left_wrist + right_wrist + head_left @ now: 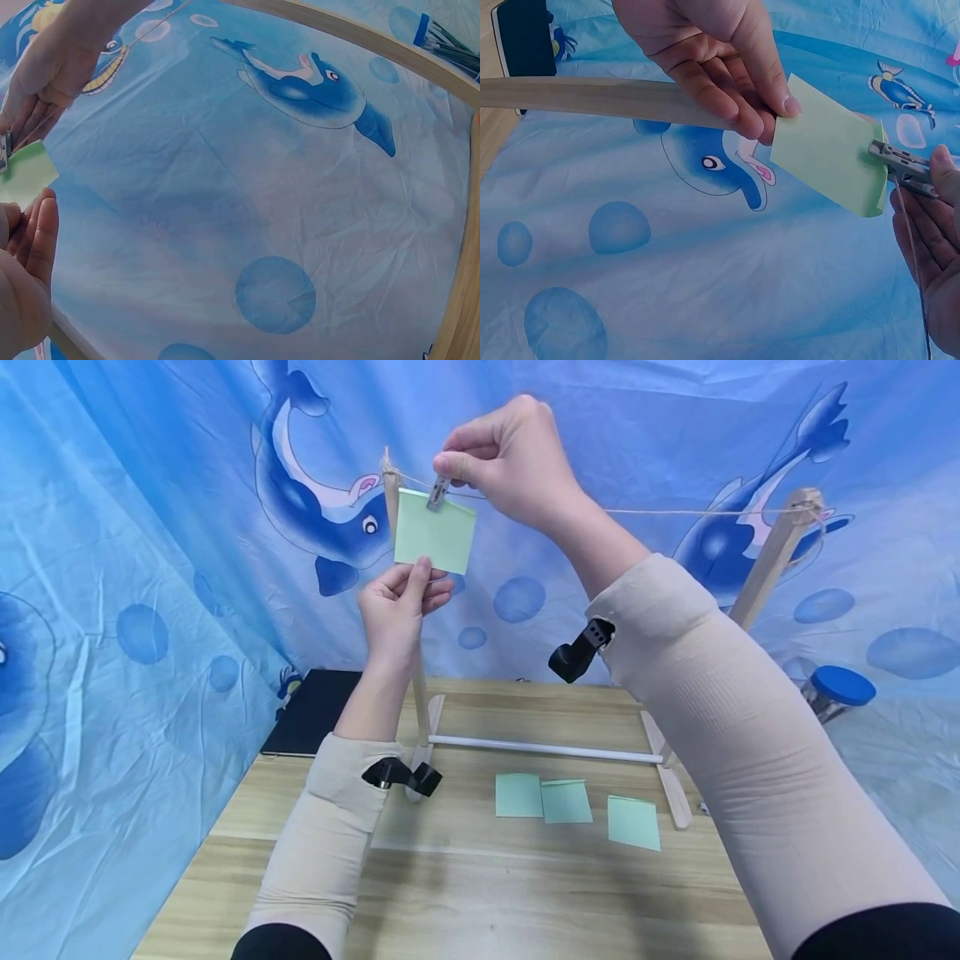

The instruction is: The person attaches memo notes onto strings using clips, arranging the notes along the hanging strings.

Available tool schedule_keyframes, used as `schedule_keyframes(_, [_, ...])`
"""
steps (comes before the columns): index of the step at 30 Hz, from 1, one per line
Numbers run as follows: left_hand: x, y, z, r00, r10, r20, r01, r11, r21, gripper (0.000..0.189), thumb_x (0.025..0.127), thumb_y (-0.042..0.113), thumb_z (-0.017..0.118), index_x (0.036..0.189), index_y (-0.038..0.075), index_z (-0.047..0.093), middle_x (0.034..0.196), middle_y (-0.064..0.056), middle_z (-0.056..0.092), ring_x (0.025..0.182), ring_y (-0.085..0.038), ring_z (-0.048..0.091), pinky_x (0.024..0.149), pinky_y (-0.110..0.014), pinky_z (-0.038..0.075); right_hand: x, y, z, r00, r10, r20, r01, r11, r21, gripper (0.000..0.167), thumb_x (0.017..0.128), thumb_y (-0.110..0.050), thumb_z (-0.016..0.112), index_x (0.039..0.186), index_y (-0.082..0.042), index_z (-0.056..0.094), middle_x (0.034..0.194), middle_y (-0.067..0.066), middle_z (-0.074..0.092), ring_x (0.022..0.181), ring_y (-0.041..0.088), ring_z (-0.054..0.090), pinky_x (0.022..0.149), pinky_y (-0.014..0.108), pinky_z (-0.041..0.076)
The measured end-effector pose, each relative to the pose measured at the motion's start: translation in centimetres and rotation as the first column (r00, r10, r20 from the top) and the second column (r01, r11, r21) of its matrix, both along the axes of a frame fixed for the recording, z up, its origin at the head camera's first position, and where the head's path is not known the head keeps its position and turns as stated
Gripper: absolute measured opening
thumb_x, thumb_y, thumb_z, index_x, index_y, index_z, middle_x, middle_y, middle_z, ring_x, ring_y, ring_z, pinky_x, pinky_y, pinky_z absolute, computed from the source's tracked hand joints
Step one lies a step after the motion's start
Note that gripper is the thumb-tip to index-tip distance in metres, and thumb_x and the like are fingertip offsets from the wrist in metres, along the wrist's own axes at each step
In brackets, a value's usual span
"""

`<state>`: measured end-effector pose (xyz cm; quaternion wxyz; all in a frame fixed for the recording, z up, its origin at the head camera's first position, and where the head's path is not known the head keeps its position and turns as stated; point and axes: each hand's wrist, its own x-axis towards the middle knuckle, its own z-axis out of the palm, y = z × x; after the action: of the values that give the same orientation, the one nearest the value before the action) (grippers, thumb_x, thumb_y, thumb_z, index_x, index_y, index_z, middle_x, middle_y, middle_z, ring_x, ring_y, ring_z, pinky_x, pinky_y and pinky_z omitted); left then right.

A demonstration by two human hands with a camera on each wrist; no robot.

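A pale green sticky note (pixel 433 533) hangs upright at the left part of a thin string (pixel 675 512). My left hand (pixel 399 610) pinches its lower edge between thumb and fingers. At the note's top edge, my right hand (pixel 517 460) pinches a grey clothespin (pixel 438 493). In the right wrist view the tip of the clothespin (pixel 904 166) lies over the folded top edge of the note (pixel 821 150), right by the string. The left wrist view shows both hands and the note (pixel 30 172) only at its left side.
Green notes lie on the wooden table (pixel 480 877): a left one (pixel 518 795), a middle one (pixel 567 802) and a right one (pixel 633 822). A white rod (pixel 547 747) joins the stand's posts, including the right post (pixel 772 556). A black flat object (pixel 311 714) and a blue-lidded container (pixel 843 685) flank it.
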<state>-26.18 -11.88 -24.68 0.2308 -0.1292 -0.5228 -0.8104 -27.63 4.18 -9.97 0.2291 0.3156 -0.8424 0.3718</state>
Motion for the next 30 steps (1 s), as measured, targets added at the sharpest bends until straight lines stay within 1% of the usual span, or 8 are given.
schedule_keyframes(7, [-0.1, -0.2, -0.3, 1.000, 0.015, 0.014, -0.015, 1.000, 0.008, 0.022, 0.097, 0.018, 0.070, 0.095, -0.003, 0.075, 0.085, -0.014, 0.075, 0.075, -0.018, 0.076, 0.075, -0.030, 0.064, -0.2, -0.2, 0.0, 0.998, -0.017, 0.061, 0.014, 0.999, 0.049, 0.035, 0.095, -0.032, 0.070, 0.122, -0.009, 0.073, 0.117, 0.003, 0.074, 0.106, 0.007, 0.070, 0.092, 0.019, 0.057])
schedule_keyframes(13, [-0.2, -0.2, -0.5, 0.999, 0.011, 0.032, -0.012, 1.000, 0.005, 0.022, 0.096, 0.018, 0.070, 0.097, -0.004, 0.075, 0.084, -0.013, 0.075, 0.075, -0.018, 0.076, 0.075, -0.030, 0.064, -0.4, 0.0, -0.2, 0.997, -0.054, 0.062, 0.046, 0.991, 0.129, 0.045, 0.095, -0.039, 0.069, 0.130, -0.011, 0.068, 0.122, 0.001, 0.073, 0.110, 0.006, 0.068, 0.095, 0.016, 0.054])
schedule_keyframes(19, [-0.2, -0.4, -0.8, 0.999, 0.015, 0.042, -0.015, 1.000, -0.006, 0.022, 0.097, 0.018, 0.070, 0.097, -0.003, 0.075, 0.084, -0.012, 0.076, 0.075, -0.018, 0.076, 0.074, -0.029, 0.064, -0.3, 0.1, -0.7, 0.998, -0.059, 0.010, 0.056, 0.981, 0.185, 0.054, 0.096, -0.042, 0.067, 0.139, -0.010, 0.061, 0.125, 0.003, 0.071, 0.113, 0.009, 0.067, 0.097, 0.017, 0.053])
schedule_keyframes(22, [-0.2, -0.4, -1.0, 0.999, 0.016, 0.040, -0.016, 1.000, -0.017, 0.022, 0.097, 0.018, 0.070, 0.097, -0.004, 0.075, 0.085, -0.013, 0.076, 0.075, -0.017, 0.076, 0.074, -0.029, 0.064, -0.2, 0.2, -0.8, 0.998, -0.057, -0.016, 0.059, 0.979, 0.193, 0.058, 0.096, -0.043, 0.067, 0.142, -0.009, 0.058, 0.128, 0.004, 0.070, 0.115, 0.009, 0.067, 0.100, 0.017, 0.051])
schedule_keyframes(27, [0.0, -0.5, -1.6, 0.998, 0.017, 0.060, -0.015, 0.999, -0.041, 0.027, 0.096, 0.023, 0.072, 0.100, -0.004, 0.076, 0.087, -0.012, 0.077, 0.077, -0.018, 0.076, 0.073, -0.030, 0.064, 0.4, 0.6, -0.9, 0.997, -0.056, -0.047, 0.064, 0.983, 0.173, 0.063, 0.096, -0.045, 0.068, 0.145, -0.008, 0.054, 0.137, 0.004, 0.064, 0.124, 0.010, 0.061, 0.104, 0.014, 0.046])
schedule_keyframes(30, [0.2, -0.6, -2.2, 0.998, 0.018, 0.066, -0.014, 0.998, -0.061, 0.029, 0.095, 0.026, 0.074, 0.102, -0.002, 0.076, 0.088, -0.010, 0.077, 0.077, -0.018, 0.076, 0.073, -0.030, 0.064, 0.9, 0.9, -1.1, 0.996, -0.041, -0.076, 0.051, 0.990, 0.130, 0.063, 0.096, -0.044, 0.069, 0.145, -0.009, 0.054, 0.141, 0.004, 0.061, 0.127, 0.007, 0.059, 0.105, 0.012, 0.043])
